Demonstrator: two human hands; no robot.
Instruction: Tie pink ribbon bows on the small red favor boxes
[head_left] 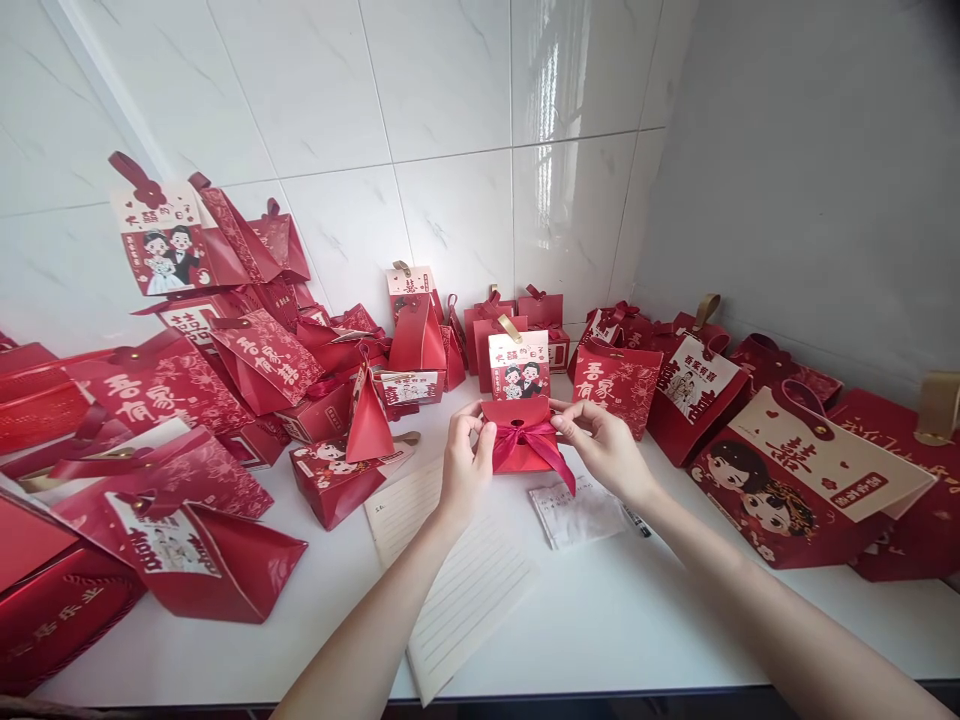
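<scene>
A small red gift box (520,437) with a red ribbon bow on its front is held just above the white table (645,620), between both hands. My left hand (465,465) pinches its left top corner. At its right top corner, my right hand (600,445) pinches the box with thumb and fingers closed on the edge. The ribbon tails hang down toward a small white folded paper (581,512). A lined sheet of paper (457,575) lies under my left forearm.
Several red wedding gift boxes and bags crowd the table: a tall heap at the left (187,400), a row along the tiled back wall (517,350), and large bags at the right (795,480). A dark pen (636,521) lies under my right wrist.
</scene>
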